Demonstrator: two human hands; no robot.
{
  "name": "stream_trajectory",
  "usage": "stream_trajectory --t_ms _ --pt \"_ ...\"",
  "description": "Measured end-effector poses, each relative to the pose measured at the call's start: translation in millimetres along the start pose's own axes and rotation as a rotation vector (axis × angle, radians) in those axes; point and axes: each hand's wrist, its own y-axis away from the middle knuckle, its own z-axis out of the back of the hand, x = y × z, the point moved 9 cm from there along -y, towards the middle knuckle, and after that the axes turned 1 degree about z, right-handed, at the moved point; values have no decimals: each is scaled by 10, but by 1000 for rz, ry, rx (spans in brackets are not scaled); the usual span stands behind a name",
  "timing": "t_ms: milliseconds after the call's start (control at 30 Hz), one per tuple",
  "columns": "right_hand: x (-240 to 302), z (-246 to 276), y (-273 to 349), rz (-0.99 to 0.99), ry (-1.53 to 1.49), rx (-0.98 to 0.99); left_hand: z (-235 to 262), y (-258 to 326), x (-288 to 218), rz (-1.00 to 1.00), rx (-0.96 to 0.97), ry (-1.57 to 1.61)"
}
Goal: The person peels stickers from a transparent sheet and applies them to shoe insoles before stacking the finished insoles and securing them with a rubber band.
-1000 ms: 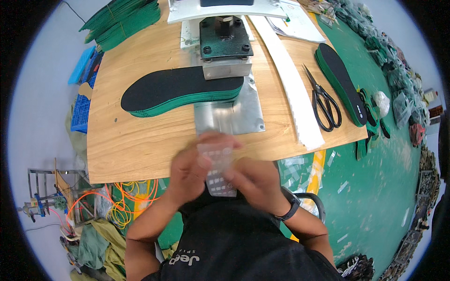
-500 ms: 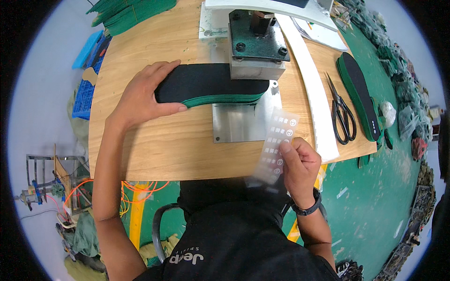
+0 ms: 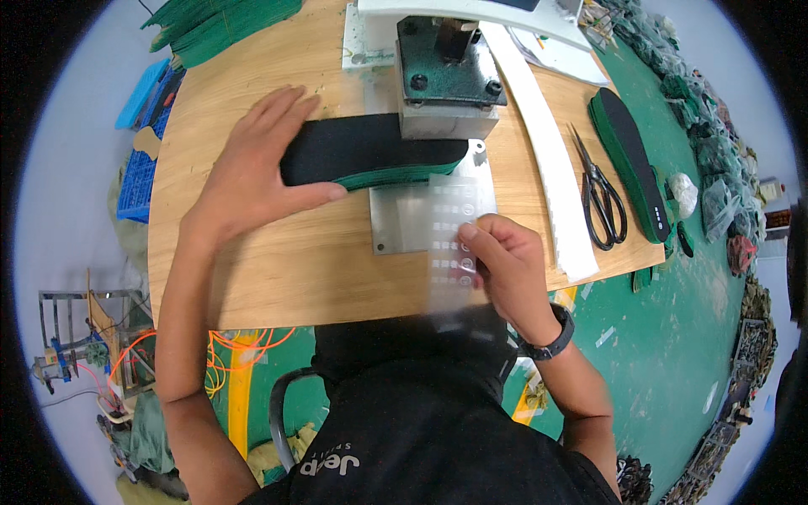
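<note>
- Fingers [image 3: 471, 244] of the right hand [image 3: 505, 269] pinch a clear sticker sheet [image 3: 454, 236], held just in front of the press [image 3: 446, 76], over its metal plate [image 3: 404, 223].
- Left hand [image 3: 252, 177], fingers spread flat, presses a black insole stack [image 3: 370, 151] left of the press.
- Scissors [image 3: 602, 198] lie well right of the press.

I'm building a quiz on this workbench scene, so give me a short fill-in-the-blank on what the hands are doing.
1. The left hand lies flat on the stack of black, green-edged ____.
2. The right hand holds a clear plastic sheet of small white stickers over the ____ metal plate.
3. The black-handled scissors lie to the person's ____ of the long white strip.

Missing words: insoles; silver; right
</note>
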Motion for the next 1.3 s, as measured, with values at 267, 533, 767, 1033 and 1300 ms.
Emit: stream_trajectory --t_ms 267,533,767,1033,1300 --pt "52 -197 -459 -68 -111 61 -403 -322 -109 36 174 245" --pt "56 -178 -479 -63 -132 31 -394 -290 -94 57 156 212" --pt "31 -127 -585 -62 -148 14 -385 -297 -114 58 143 206" --pt "20 -129 -617 -71 -205 -10 -410 -305 -78 74 161 218" --pt "-6 -83 -558 -74 -177 -38 -445 -306 -45 72 170 221"
